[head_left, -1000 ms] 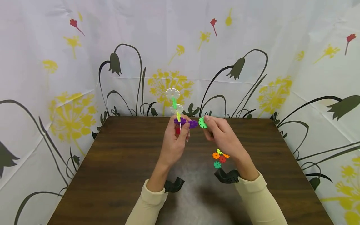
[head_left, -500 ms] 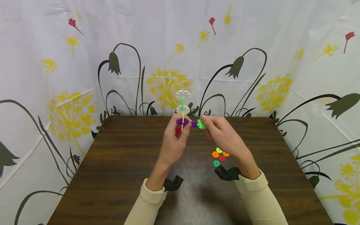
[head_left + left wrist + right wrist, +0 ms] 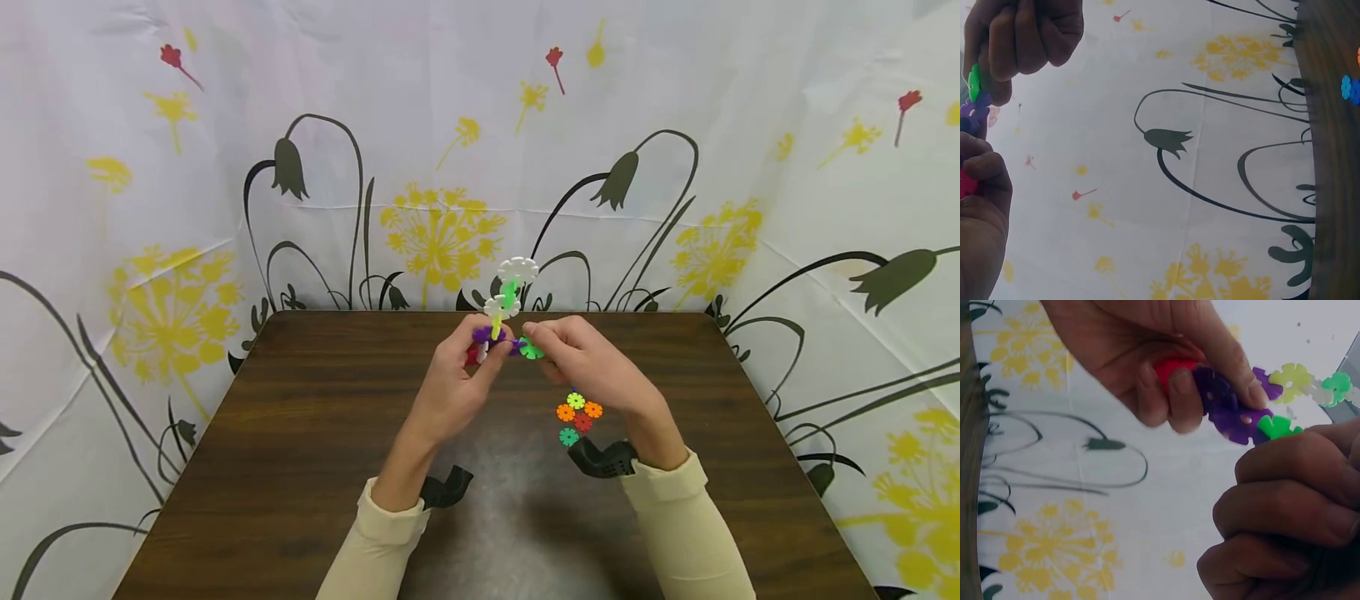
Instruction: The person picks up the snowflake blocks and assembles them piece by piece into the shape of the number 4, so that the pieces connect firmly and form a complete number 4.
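My left hand (image 3: pixel 450 379) grips a chain of notched flower-shaped connector discs by its purple discs (image 3: pixel 1235 419). A red disc (image 3: pixel 1175 372) sits under its curled fingers. Above the hand, a yellow disc (image 3: pixel 496 327), a lower white disc (image 3: pixel 502 307), a light green piece (image 3: pixel 509 293) and a top white disc (image 3: pixel 517 269) rise in a slanting line. My right hand (image 3: pixel 596 367) pinches a bright green disc (image 3: pixel 531 348) between thumb and finger. In the right wrist view that disc's edge meets the outer purple disc, partly hidden behind the right fingers.
Several loose discs lie on the dark wooden table (image 3: pixel 315 433) below the right hand, among them an orange disc (image 3: pixel 565 412), a red one (image 3: pixel 582 422) and a teal one (image 3: pixel 569 437). A flower-printed curtain (image 3: pixel 420 108) hangs behind the table.
The right hand has brought the green disc leftward against the outer purple disc. Both hands sit slightly lower, and the upright line of discs has swung over to the right.
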`<control>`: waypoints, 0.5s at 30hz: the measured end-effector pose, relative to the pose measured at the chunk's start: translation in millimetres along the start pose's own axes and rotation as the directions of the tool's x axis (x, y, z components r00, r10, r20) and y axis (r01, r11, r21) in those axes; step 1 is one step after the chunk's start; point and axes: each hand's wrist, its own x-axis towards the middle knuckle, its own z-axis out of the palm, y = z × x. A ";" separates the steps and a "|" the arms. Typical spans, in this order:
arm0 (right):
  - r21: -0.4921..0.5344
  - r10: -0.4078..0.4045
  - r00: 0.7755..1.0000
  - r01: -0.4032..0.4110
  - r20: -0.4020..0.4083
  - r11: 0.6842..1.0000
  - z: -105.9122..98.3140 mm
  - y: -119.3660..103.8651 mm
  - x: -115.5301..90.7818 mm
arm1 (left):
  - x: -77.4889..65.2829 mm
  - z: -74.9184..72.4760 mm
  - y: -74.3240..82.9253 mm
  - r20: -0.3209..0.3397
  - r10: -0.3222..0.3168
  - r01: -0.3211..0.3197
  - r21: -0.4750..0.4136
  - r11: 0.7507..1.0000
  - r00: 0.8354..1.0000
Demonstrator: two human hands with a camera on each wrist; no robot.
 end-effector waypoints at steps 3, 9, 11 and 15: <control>0.023 0.004 1.000 -0.003 -0.021 1.000 2.5 2.7 3.7 | 0.0 -1.4 -3.7 -0.041 -0.002 0.002 -0.016 1.000 0.999; 0.066 -0.001 0.995 0.008 -0.104 0.998 2.0 37.2 4.7 | -4.2 -1.6 -11.9 -0.170 -0.052 0.039 -0.078 0.996 0.984; 0.013 0.021 0.996 -0.020 -0.084 1.000 1.9 67.5 2.3 | -6.8 -1.4 -13.1 -0.207 -0.075 0.050 -0.123 0.991 0.975; -0.228 0.207 0.978 -0.205 -0.016 0.952 2.5 139.2 -12.8 | -10.7 -1.2 -14.8 -0.225 -0.112 0.069 -0.189 0.979 0.968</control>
